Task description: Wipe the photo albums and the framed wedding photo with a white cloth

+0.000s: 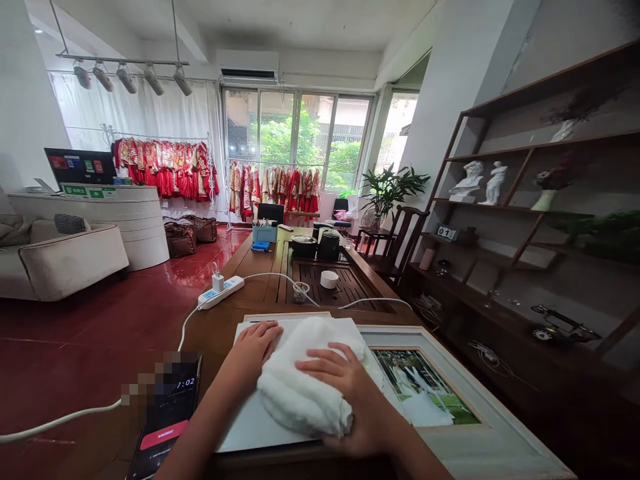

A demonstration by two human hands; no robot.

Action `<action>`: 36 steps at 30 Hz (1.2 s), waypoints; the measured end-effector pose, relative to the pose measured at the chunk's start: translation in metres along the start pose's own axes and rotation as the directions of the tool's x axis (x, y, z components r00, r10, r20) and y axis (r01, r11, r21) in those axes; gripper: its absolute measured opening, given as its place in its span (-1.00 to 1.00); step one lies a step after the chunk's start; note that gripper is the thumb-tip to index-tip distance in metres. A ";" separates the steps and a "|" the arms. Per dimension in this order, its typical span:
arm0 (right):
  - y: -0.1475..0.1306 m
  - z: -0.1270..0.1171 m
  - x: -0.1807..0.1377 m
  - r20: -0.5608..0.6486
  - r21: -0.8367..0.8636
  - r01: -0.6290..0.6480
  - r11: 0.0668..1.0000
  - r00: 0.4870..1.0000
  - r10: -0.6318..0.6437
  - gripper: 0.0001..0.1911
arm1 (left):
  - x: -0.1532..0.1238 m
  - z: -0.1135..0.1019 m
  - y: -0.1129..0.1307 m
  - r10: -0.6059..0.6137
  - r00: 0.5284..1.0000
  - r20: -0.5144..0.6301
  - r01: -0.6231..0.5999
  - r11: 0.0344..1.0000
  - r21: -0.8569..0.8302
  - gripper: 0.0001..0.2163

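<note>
A folded white towel [305, 380] lies on a white sheet or board [250, 427] on the wooden table [220, 327]. My left hand [253, 350] rests flat at the towel's left edge, fingers stretched toward it. My right hand [345, 387] lies over the towel's right side, fingers spread across its top. A framed photo [425, 393] with a wide white mat sits just right of the towel.
A phone [167, 417] showing 7:02 lies at the table's near left. A white power strip [220, 291] with cables, a tea tray with pots and a cup [329, 279] lie farther along. Dark shelves [525, 220] stand right, a sofa [60, 257] left, red garments hang behind.
</note>
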State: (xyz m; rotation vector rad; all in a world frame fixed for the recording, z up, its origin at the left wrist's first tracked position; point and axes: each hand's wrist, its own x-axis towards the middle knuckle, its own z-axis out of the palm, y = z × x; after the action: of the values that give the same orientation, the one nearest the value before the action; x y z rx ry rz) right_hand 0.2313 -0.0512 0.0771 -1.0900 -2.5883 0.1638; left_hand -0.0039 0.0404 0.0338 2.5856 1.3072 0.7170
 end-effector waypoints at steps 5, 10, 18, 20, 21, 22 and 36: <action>0.001 -0.003 0.001 0.026 0.030 0.004 1.000 1.000 -0.004 -0.24 | 0.000 0.000 -0.001 -0.003 1.000 0.015 0.003 1.000 0.002 -0.66; 0.023 -0.001 -0.004 -0.137 -0.077 -0.252 0.965 0.961 0.240 -0.26 | -0.002 0.000 0.002 0.007 1.000 -0.015 -0.007 1.000 -0.003 -0.64; 0.019 0.001 -0.004 -0.156 -0.098 -0.229 0.969 0.965 0.212 -0.27 | -0.002 -0.002 0.004 0.003 1.000 -0.018 -0.003 1.000 -0.006 -0.65; 0.010 -0.001 -0.003 -0.071 -0.052 -0.107 0.993 0.992 0.103 -0.25 | -0.002 -0.001 0.003 -0.002 1.000 -0.004 0.002 1.000 -0.008 -0.64; 0.006 -0.002 -0.002 -0.029 -0.022 -0.048 0.999 0.998 0.047 -0.25 | -0.001 -0.001 0.002 -0.002 1.000 0.005 0.002 1.000 -0.008 -0.64; 0.003 -0.003 -0.001 0.005 0.008 0.002 1.000 1.000 -0.002 -0.24 | -0.001 -0.001 0.002 0.000 1.000 0.013 0.001 1.000 -0.006 -0.64; 0.035 -0.002 -0.010 -0.226 -0.119 -0.350 0.929 0.921 0.318 -0.29 | -0.003 -0.001 0.001 0.004 1.000 -0.014 -0.004 1.000 -0.009 -0.65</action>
State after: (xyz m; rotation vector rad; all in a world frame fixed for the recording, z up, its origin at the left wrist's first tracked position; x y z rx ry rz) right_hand 0.2623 -0.0336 0.0680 -1.5203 -2.2476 -0.0732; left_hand -0.0049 0.0373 0.0345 2.5815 1.2994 0.7418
